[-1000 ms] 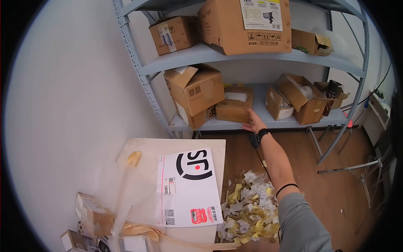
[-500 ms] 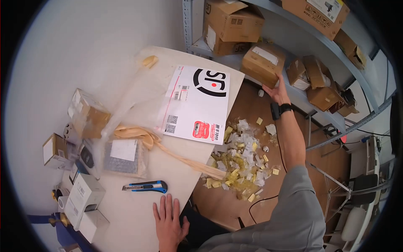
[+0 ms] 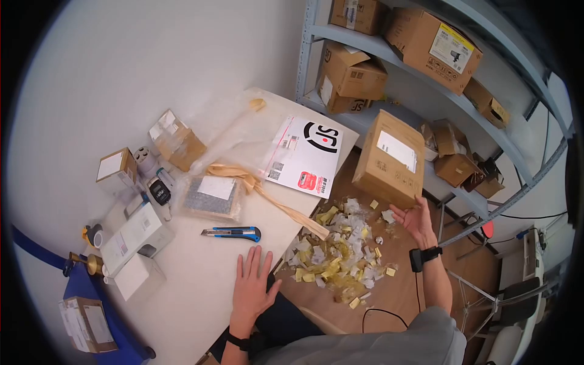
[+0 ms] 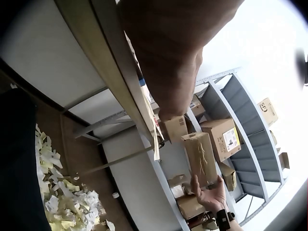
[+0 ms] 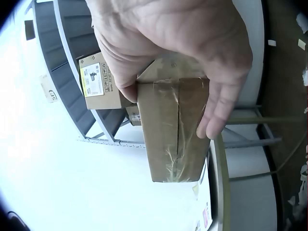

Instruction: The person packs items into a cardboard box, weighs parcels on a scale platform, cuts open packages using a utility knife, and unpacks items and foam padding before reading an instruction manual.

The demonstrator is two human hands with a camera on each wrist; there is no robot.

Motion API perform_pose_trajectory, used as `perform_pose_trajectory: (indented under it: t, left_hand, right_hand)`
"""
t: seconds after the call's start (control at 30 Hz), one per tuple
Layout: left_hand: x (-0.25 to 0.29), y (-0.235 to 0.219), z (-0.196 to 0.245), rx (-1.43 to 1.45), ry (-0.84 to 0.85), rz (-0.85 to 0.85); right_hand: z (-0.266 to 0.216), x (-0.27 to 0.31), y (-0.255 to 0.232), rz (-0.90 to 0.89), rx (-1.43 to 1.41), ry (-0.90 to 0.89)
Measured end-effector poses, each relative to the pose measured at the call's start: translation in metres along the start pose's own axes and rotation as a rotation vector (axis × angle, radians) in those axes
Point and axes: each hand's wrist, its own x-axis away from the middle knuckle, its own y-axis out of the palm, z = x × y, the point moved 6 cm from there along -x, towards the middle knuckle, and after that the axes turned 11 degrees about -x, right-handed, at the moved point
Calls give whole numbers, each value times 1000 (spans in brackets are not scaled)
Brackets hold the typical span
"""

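At seven o'clock in the head view, a bare left hand (image 3: 252,286) lies flat, gripping nothing, on a cream tabletop (image 3: 201,267); near three, the right hand (image 3: 417,220) grips a taped brown cardboard box (image 3: 383,171), raised before blue-gray metal shelving (image 3: 340,34) at one. Carrying appears the step; the next move calls for steady support.

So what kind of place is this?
Probably a small packing or stock room: cardboard boxes fill a metal shelving rack, a white SF mailer lies by a blue utility knife, and packing scraps litter the floor.
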Motion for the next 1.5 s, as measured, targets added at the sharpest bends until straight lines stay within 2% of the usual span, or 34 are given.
perform_pose_trajectory:
  t: [0.07,0.13,0.2,0.27,0.3,0.33,0.4,0.47,0.53,0.57,0.6,0.67,0.7,0.73,0.8,0.87,0.9,0.93,1.0,1.03,1.1,1.13,1.2,1.27,1.33,1.4,1.43,1.5]
  left_hand:
    - [5,-10,6,44,18,65]
    - [18,-35,10,383,-95,221]
    - [30,-50,18,457,-134,228]
    - [48,-72,20,856,-192,389]
    - [60,-77,17,944,-225,464]
    - [75,-83,11,921,-247,477]
    - [119,-96,-13,916,-519,670]
    - [161,-100,-50,790,-613,674]
    - [203,-105,-82,673,-726,594]
    - [216,-111,-93,581,-782,506]
    - [227,-118,-99,564,-799,501]
    - [249,-129,-112,376,-997,458]
    - [256,-141,-108,303,-1003,535]
    - [258,-147,-99,301,-1000,528]
    - [260,-163,-70,169,-899,621]
    - [257,-154,-55,176,-868,576]
    - [249,-149,-46,55,-837,407]
    - [242,-142,-40,-67,-796,238]
    - [240,-135,-42,-124,-770,247]
    - [246,-131,-47,-145,-749,259]
    - [255,-137,-58,-178,-719,268]
    - [260,-143,-65,-140,-702,238]
    - [266,-152,-73,-109,-694,208]
    - [272,-160,-74,-350,-741,82]
    - [267,-166,-68,-339,-759,14]
    - [255,-164,-57,-202,-696,68]
    - [246,-158,-55,-206,-690,59]
    - [225,-145,-49,-51,-659,184]
  right_hand:
    - [30,49,39,-129,-7,70]
    - [62,97,88,-258,-7,158]
    - [103,137,127,-353,-23,289]
    - [157,175,157,-454,-48,426]
    - [189,192,168,-517,-73,481]
    - [220,212,180,-544,-110,526]
    - [277,250,204,-588,-156,601]
    - [327,285,224,-608,-89,707]
    - [368,306,240,-651,-27,828]
    - [382,310,247,-604,25,812]
    - [392,310,253,-609,15,834]
    - [413,312,264,-784,190,944]
    - [407,318,270,-921,259,986]
    - [395,313,274,-916,253,986]
    - [364,307,284,-1347,842,694]
    - [313,256,299,-919,728,53]
    - [290,229,305,-706,702,-207]
    - [276,203,300,-539,786,-341]
    - [274,169,293,-327,709,-395]
    - [279,159,291,-319,704,-382]
    - [311,148,292,-526,624,40]
    - [315,157,291,-524,613,45]
    - [303,197,302,-528,559,-260]
    - [287,236,315,-632,615,-639]
    - [293,259,313,-696,650,-614]
    - [294,268,320,-770,702,-784]
    - [296,268,321,-760,698,-781]
    - [299,274,322,-825,773,-810]
